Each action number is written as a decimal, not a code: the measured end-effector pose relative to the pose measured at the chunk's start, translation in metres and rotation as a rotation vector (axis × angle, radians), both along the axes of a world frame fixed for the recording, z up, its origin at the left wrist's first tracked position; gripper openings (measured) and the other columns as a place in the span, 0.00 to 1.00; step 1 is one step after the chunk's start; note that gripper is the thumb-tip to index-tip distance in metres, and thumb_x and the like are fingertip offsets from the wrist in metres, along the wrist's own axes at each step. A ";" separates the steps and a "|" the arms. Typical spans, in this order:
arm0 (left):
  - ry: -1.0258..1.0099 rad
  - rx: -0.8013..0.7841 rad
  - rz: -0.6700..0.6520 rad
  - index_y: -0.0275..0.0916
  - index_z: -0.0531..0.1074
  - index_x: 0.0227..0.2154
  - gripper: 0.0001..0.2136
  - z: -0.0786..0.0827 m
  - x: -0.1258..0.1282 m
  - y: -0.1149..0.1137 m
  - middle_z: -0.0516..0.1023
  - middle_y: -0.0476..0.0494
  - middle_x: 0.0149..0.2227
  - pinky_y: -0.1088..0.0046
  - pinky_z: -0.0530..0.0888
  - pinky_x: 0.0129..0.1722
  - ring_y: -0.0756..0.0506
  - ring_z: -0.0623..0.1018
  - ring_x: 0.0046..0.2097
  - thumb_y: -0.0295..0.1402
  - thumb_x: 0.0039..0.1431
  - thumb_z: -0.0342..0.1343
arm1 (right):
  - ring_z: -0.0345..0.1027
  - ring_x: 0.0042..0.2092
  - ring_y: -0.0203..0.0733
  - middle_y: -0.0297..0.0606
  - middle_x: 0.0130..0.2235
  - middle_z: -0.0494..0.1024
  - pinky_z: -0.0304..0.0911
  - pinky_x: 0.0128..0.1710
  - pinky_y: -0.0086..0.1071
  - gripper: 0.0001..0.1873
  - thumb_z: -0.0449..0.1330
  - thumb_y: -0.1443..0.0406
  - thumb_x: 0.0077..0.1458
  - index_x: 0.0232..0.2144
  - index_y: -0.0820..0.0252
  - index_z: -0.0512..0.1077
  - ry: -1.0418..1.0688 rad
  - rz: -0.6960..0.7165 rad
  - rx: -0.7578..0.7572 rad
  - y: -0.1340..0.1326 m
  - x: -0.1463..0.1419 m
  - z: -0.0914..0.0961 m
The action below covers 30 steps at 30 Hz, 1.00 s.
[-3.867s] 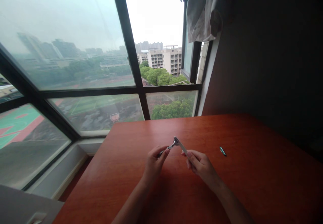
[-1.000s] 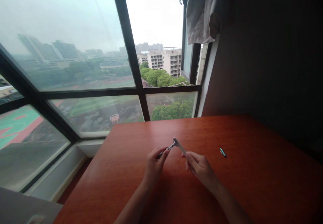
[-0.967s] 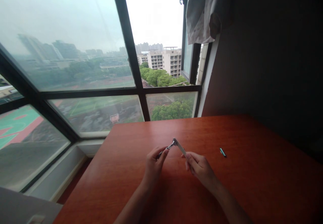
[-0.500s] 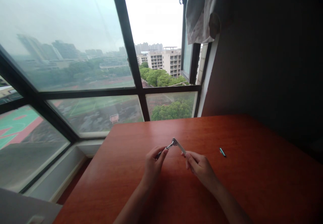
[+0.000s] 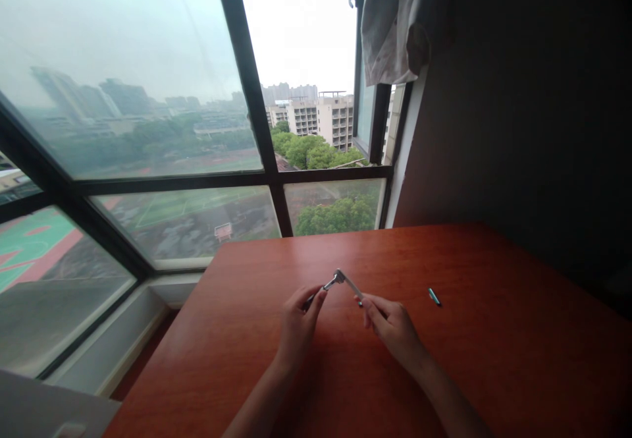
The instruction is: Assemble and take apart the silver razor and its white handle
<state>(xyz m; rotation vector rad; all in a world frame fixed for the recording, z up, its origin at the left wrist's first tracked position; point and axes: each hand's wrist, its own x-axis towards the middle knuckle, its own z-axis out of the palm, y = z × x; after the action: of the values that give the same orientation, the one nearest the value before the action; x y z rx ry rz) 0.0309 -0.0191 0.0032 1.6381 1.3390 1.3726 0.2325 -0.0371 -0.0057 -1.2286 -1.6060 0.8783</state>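
My left hand (image 5: 299,319) is closed around the dark handle of a slim tool with a shiny silver neck (image 5: 330,284). A small metallic head tops it; it resembles a razor, but its exact kind is too small to tell. Between the thumb and fingers of my right hand (image 5: 395,326) is a thin pale strip (image 5: 353,286), slanting up and left. The strip's upper end meets the tool's head, both held above the reddish-brown table (image 5: 237,332). A small dark tip shows under my right fingers. To the right lies a short teal-and-black piece like a pen cap (image 5: 434,296).
Beyond the table's far edge stand dark-framed windows (image 5: 274,181), one pane swung open. A light-coloured garment (image 5: 395,29) hangs at the upper right. A dark wall (image 5: 494,128) borders the table on the right, and a pale ledge (image 5: 133,332) runs along the left.
Both hands and the two held things have shifted very slightly left in view, as has the scene. The strip still meets the tool's head, and both grips look the same.
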 end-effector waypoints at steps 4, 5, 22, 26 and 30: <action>-0.016 -0.015 0.047 0.36 0.79 0.37 0.14 0.002 -0.004 0.002 0.81 0.42 0.35 0.74 0.71 0.34 0.43 0.77 0.37 0.42 0.58 0.57 | 0.61 0.23 0.35 0.31 0.19 0.65 0.53 0.23 0.26 0.26 0.48 0.53 0.63 0.22 0.63 0.73 -0.008 -0.004 0.000 0.000 0.000 0.000; -0.014 -0.015 0.049 0.35 0.79 0.37 0.14 0.002 -0.004 0.002 0.81 0.42 0.35 0.74 0.71 0.34 0.43 0.77 0.37 0.42 0.58 0.57 | 0.62 0.23 0.35 0.31 0.19 0.65 0.53 0.24 0.26 0.26 0.48 0.53 0.63 0.22 0.63 0.73 -0.008 -0.007 0.003 0.000 0.000 0.000; 0.054 0.059 -0.004 0.37 0.78 0.36 0.12 -0.003 0.002 0.000 0.78 0.42 0.33 0.75 0.70 0.31 0.45 0.75 0.34 0.40 0.59 0.56 | 0.69 0.28 0.40 0.36 0.24 0.74 0.61 0.29 0.28 0.22 0.52 0.54 0.61 0.40 0.65 0.78 -0.041 -0.108 0.068 0.002 0.002 -0.002; 0.022 0.023 0.011 0.36 0.78 0.37 0.13 -0.004 0.002 0.002 0.79 0.42 0.34 0.74 0.71 0.34 0.44 0.76 0.36 0.40 0.59 0.56 | 0.69 0.28 0.40 0.37 0.25 0.74 0.61 0.28 0.28 0.22 0.53 0.54 0.60 0.41 0.66 0.78 -0.037 -0.092 0.079 0.001 0.000 -0.004; 0.000 0.001 0.009 0.36 0.79 0.37 0.14 0.000 0.003 0.001 0.80 0.42 0.34 0.73 0.72 0.34 0.43 0.77 0.36 0.41 0.58 0.57 | 0.70 0.28 0.41 0.38 0.26 0.76 0.62 0.28 0.28 0.22 0.54 0.54 0.60 0.41 0.66 0.78 -0.033 -0.103 0.088 0.000 -0.001 -0.004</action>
<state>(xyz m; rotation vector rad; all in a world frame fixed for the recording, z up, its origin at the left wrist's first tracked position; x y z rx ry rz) 0.0337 -0.0182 0.0027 1.6347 1.3476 1.3787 0.2318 -0.0371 -0.0096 -1.2578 -1.5760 0.7185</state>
